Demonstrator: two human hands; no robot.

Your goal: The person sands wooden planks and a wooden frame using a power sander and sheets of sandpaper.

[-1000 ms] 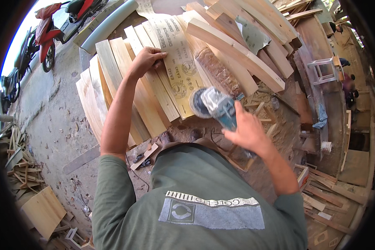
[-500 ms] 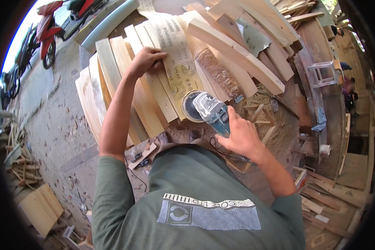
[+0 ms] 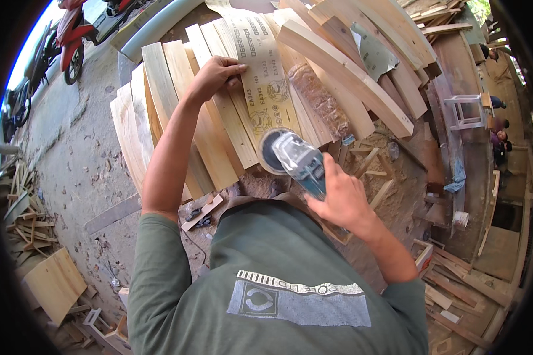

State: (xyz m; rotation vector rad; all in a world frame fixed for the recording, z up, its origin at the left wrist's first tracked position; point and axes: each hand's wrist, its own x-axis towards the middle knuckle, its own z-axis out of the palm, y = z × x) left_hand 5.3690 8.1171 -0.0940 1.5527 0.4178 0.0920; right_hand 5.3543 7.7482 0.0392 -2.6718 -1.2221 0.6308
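A long strip of yellowish sandpaper with dark print on its back lies across a row of pale wooden boards. My left hand rests on the boards at the strip's left edge, with fingers curled and thumb and forefinger pinched on that edge. In my right hand is a teal angle grinder, gripped round its body. Its round disc and clear plastic-like cover lie over the near end of the strip, which they partly hide.
A brown, plastic-wrapped-looking block lies right of the strip. Thick planks and a greenish torn sheet are beyond it. Wood scraps lie at left, near parked motorbikes. A white stool frame and people are far right.
The whole view has shifted slightly. The grinder's disc has moved a little left across the near end of the sandpaper. My left hand stays at the strip's edge.
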